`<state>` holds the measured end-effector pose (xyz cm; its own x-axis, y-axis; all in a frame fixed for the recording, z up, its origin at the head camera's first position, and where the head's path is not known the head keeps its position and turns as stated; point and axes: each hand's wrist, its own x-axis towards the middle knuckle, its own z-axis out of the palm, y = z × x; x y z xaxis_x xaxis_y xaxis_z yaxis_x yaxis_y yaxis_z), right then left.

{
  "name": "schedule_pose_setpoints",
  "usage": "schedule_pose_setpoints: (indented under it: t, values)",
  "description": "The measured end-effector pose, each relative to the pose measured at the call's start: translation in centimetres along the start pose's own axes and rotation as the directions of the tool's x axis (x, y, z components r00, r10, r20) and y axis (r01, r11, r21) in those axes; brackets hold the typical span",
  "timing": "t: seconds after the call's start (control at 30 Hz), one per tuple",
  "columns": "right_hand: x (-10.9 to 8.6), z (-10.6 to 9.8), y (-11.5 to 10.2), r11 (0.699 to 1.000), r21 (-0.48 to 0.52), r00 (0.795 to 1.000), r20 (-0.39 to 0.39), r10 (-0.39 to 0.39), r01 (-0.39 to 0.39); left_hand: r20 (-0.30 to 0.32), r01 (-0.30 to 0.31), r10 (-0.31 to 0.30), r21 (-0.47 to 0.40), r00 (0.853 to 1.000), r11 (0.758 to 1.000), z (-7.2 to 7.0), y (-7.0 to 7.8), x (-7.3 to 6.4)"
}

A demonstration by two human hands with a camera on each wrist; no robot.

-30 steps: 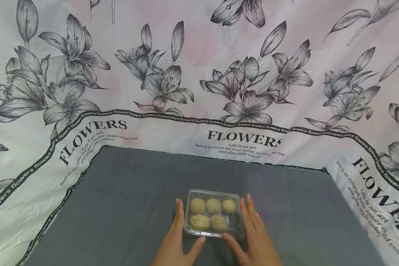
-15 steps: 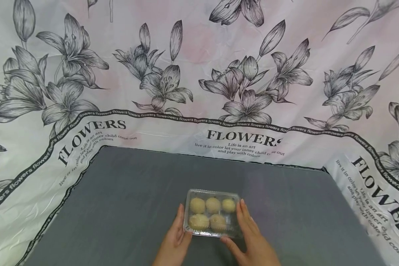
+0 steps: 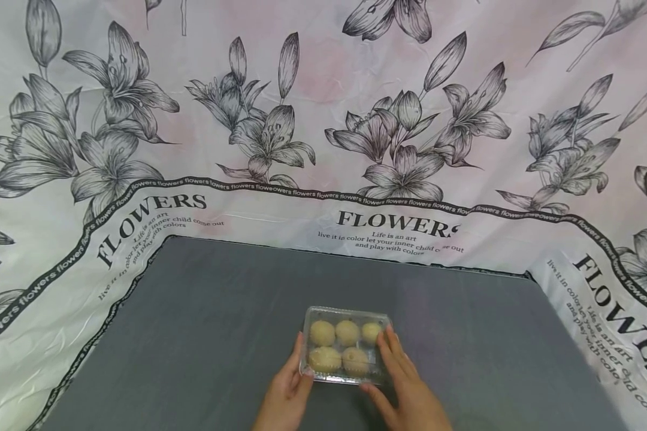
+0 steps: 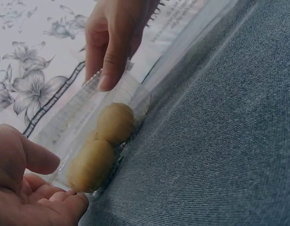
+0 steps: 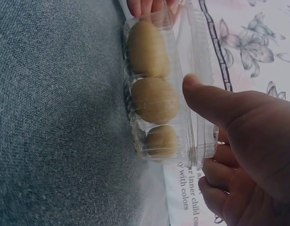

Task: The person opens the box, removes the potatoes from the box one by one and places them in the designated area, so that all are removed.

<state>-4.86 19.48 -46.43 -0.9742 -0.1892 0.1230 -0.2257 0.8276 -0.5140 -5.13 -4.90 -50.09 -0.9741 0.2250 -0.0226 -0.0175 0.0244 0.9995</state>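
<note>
Left hand: low in the frame, just left of centre, the left hand (image 3: 287, 389) reaches up from the bottom edge, fingers along the box's left side and thumb at its lower left corner, pinching that end.
Right hand: opposite, the right hand (image 3: 410, 383) slants up and leftward, fingers lapping over the box's right edge, thumb bent in at its lower edge, gripping that end; whether the thumb tip presses firmly I can't tell.
Clear box: between the two hands, a shallow rectangular box of clear plastic (image 3: 323, 313) sits at lower centre of the frame.
Yellow balls: inside it, five pale yellow, rounded balls (image 3: 347, 333), three in the upper row, two in the lower.
Grey table: beneath, a dark grey table (image 3: 205, 335) spreads across the lower frame.
Flowered sheet: behind, a white sheet printed with grey lilies (image 3: 323, 143) fills the upper frame.
</note>
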Motion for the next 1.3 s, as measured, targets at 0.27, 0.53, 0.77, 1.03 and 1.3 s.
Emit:
schedule_pose_setpoints:
  t: [0.27,0.53,0.77,1.03,1.3]
  values:
    - [0.1,-0.1,0.3,0.999,-0.035,1.000,-0.013,-0.021,0.021,0.007,-0.003,0.003,-0.040,1.000,0.999,0.0,-0.2,0.1]
    - [0.0,0.4,0.7,0.991,-0.102,0.993,-0.069,-0.091,0.084,0.014,-0.022,0.023,-0.041,1.000,0.999,0.0,-0.5,0.2]
    - [-0.2,0.7,0.5,0.987,-0.127,0.989,-0.100,-0.113,0.099,0.012,-0.039,0.040,-0.060,0.999,0.997,0.0,-0.6,0.1]
    - [-0.2,1.1,0.0,0.985,-0.156,0.989,-0.118,-0.093,0.074,-0.003,-0.110,0.110,-0.108,0.994,0.988,0.1,-0.9,0.2]
    - [-0.2,1.6,-0.1,0.972,-0.220,0.976,-0.180,-0.123,0.082,-0.006,-0.095,0.095,-0.109,0.995,0.990,0.0,-0.7,0.2]
